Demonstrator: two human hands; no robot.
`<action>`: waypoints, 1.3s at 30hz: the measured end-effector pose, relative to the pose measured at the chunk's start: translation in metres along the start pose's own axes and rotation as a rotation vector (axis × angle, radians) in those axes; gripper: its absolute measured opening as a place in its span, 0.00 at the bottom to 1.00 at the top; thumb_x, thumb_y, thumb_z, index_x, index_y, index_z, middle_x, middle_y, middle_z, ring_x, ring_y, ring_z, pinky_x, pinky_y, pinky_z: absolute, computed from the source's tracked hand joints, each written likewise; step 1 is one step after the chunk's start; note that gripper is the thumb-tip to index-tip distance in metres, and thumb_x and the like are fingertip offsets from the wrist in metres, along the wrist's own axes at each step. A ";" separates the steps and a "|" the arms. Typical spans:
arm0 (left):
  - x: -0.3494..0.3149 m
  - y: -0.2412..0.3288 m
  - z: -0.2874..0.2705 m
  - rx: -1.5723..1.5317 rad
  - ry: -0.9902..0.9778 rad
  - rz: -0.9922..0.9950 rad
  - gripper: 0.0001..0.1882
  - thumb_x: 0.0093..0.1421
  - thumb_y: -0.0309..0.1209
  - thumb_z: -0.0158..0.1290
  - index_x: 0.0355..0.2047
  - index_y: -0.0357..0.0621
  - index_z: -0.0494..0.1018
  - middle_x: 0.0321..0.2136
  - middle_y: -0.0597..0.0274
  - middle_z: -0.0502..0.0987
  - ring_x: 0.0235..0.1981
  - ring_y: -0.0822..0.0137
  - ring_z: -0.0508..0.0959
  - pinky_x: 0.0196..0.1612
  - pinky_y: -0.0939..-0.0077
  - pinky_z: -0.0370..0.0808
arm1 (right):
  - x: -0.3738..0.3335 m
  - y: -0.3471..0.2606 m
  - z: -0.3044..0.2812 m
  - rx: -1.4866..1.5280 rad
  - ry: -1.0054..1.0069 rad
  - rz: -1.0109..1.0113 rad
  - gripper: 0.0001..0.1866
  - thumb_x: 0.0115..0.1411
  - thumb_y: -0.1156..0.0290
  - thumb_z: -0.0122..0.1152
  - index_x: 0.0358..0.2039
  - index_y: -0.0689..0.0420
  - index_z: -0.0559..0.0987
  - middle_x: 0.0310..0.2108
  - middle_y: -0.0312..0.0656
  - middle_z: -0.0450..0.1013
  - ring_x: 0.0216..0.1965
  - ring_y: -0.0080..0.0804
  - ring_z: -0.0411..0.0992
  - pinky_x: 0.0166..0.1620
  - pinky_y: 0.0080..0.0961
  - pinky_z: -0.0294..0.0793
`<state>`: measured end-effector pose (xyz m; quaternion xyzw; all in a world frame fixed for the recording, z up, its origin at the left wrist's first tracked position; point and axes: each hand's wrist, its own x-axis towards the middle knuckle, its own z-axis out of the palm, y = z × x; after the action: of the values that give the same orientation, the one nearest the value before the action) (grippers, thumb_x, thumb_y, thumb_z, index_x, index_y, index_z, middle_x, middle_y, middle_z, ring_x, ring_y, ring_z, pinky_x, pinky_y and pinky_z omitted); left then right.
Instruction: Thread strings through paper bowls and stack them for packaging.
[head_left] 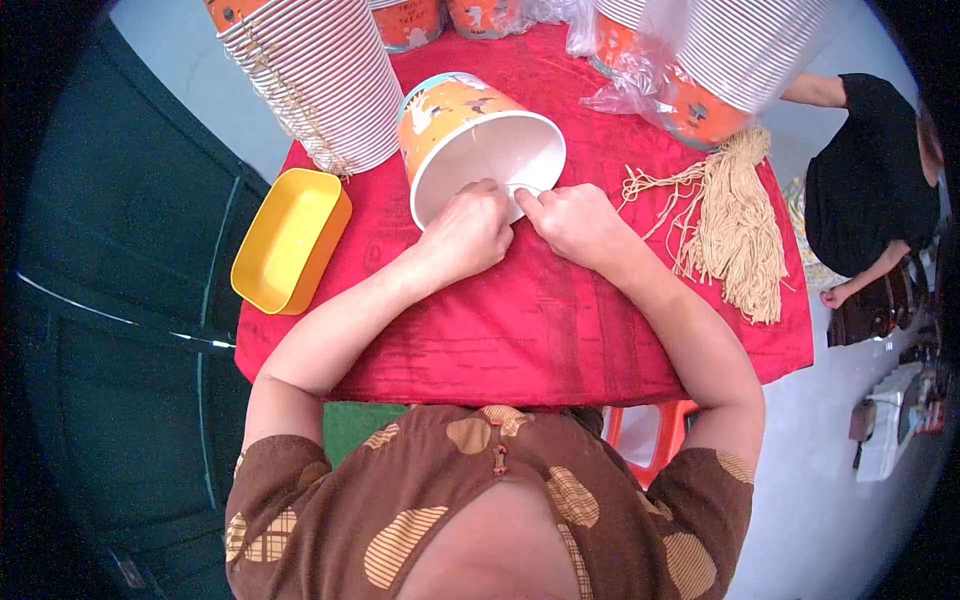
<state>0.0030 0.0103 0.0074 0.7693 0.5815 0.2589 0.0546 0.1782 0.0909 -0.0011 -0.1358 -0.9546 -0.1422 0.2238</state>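
An orange paper bucket with pale ghost-like figures and a white inside lies tilted on its side, its mouth turned toward me. At the near part of its rim, my left hand is closed, with the fingers curled. Close beside it my right hand is closed too, thumb and forefinger pinched together. A short loop of pale string shows between the two hands, against the bucket's mouth. Both hands appear to grip this string; its ends are hidden by the fingers.
A red cloth covers the table. To the left are a yellow tub and a tall bucket stack hung with strings. A beige string bundle lies right, below a plastic-wrapped stack. Another person is beyond the table.
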 end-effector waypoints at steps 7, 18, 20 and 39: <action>0.006 -0.002 0.000 -0.297 -0.017 -0.216 0.05 0.50 0.24 0.52 0.25 0.31 0.73 0.27 0.48 0.77 0.29 0.56 0.78 0.35 0.66 0.73 | 0.005 0.009 0.001 0.048 -0.028 0.065 0.05 0.53 0.73 0.54 0.31 0.57 0.75 0.19 0.43 0.76 0.21 0.39 0.77 0.22 0.36 0.76; 0.021 -0.022 0.010 -0.572 -0.054 -0.382 0.09 0.62 0.30 0.51 0.29 0.36 0.74 0.23 0.69 0.73 0.26 0.77 0.69 0.30 0.77 0.69 | 0.005 0.017 0.004 0.147 0.100 0.091 0.10 0.52 0.74 0.54 0.36 0.58 0.75 0.20 0.45 0.74 0.21 0.41 0.76 0.23 0.37 0.74; 0.020 -0.023 0.012 -0.582 -0.056 -0.390 0.08 0.62 0.29 0.51 0.30 0.36 0.74 0.23 0.69 0.73 0.25 0.78 0.69 0.30 0.78 0.69 | 0.004 0.015 0.000 0.172 0.101 0.100 0.05 0.52 0.74 0.54 0.31 0.57 0.74 0.20 0.44 0.75 0.22 0.41 0.77 0.23 0.38 0.75; 0.019 -0.024 0.017 -0.555 -0.026 -0.226 0.08 0.50 0.22 0.60 0.28 0.35 0.72 0.24 0.55 0.76 0.32 0.62 0.78 0.34 0.68 0.73 | 0.042 -0.001 -0.041 0.342 0.316 0.011 0.15 0.45 0.75 0.60 0.37 0.54 0.75 0.27 0.40 0.70 0.28 0.40 0.74 0.28 0.34 0.75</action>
<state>-0.0063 0.0388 -0.0105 0.6585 0.5698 0.3906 0.2986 0.1570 0.0844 0.0534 -0.0769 -0.9172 0.0035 0.3908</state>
